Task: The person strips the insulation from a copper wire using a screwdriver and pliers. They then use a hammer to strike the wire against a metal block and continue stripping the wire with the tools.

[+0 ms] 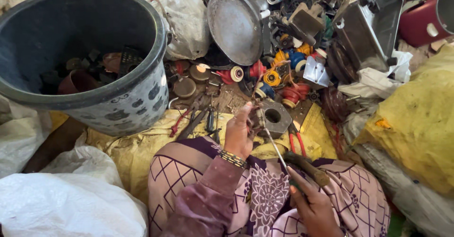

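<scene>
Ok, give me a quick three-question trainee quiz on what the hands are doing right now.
1. True or false: the right hand grips the wooden handle of a screwdriver.
2. What does the left hand hold?
A. a red pot
B. a small metal part at the screwdriver's tip
C. the pliers
3. Fill in: the large dark tub sits to the person's ____.

Key: 1 true. 2 B. 3 left. The red-handled pliers lie untouched on the yellow sack beside a grey metal block.
</scene>
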